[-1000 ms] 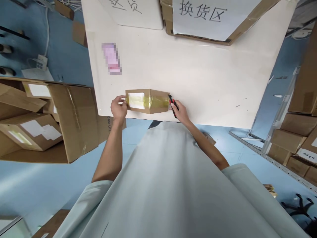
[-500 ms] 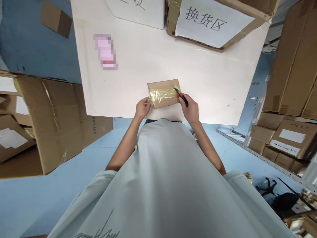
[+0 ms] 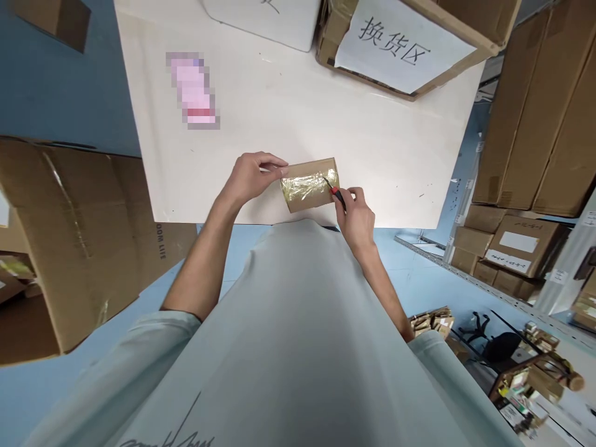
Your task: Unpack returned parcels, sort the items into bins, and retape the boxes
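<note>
A small cardboard parcel [image 3: 311, 185] wrapped in yellowish clear tape lies near the front edge of the white table [image 3: 288, 118]. My left hand [image 3: 251, 177] rests on the table and pinches the parcel's left end with closed fingers. My right hand [image 3: 357, 214] is closed round a red and black utility knife [image 3: 336, 192]. The knife's tip touches the taped top of the parcel near its right end.
A large open carton [image 3: 69, 236] stands on the blue floor at the left. A cardboard box with a white paper sign [image 3: 405, 46] sits at the table's back right, a white box [image 3: 270, 18] beside it. Stacked cartons [image 3: 526, 143] fill shelves at the right.
The parcel was turned from its labelled side onto a taped face. My left hand moved from below the parcel up to its left end. The knife tip came onto the tape.
</note>
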Demonstrator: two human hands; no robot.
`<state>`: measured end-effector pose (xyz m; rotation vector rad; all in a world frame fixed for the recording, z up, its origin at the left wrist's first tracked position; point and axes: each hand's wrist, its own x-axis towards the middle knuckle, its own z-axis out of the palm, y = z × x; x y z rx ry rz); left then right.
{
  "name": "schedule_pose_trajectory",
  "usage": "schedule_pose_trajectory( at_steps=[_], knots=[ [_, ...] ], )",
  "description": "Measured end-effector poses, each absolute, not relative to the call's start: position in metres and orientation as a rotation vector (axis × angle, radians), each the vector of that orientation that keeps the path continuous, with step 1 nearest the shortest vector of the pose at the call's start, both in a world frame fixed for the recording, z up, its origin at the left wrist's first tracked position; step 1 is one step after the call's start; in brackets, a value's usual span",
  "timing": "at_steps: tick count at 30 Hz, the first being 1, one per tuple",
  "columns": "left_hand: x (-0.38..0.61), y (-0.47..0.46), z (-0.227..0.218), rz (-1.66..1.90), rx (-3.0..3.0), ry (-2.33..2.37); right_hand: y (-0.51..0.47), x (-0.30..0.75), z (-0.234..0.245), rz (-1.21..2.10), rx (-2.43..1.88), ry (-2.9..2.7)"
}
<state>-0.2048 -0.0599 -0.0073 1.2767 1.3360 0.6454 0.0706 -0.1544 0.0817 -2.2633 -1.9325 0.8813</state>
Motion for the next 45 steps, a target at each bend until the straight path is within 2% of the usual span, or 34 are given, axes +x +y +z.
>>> schedule_pose_trajectory(
  at_steps=[6,14,27,45],
  knots=[
    [-0.21,-0.047,-0.016,0.611,1.296,1.248,-0.156,0.018,0.092,1.25,-2.168,-1.963],
    [-0.211,-0.042,-0.017,0.629,1.277,1.24,-0.141,-0.03,0.083,1.208,-2.242,-1.943],
    [-0.208,-0.051,-0.023,0.666,1.286,1.218,-0.125,-0.055,0.097,1.148,-2.407,-2.045],
    [-0.196,-0.075,-0.02,0.707,1.288,1.34,-0.147,-0.055,0.085,1.213,-2.403,-1.994]
  ],
)
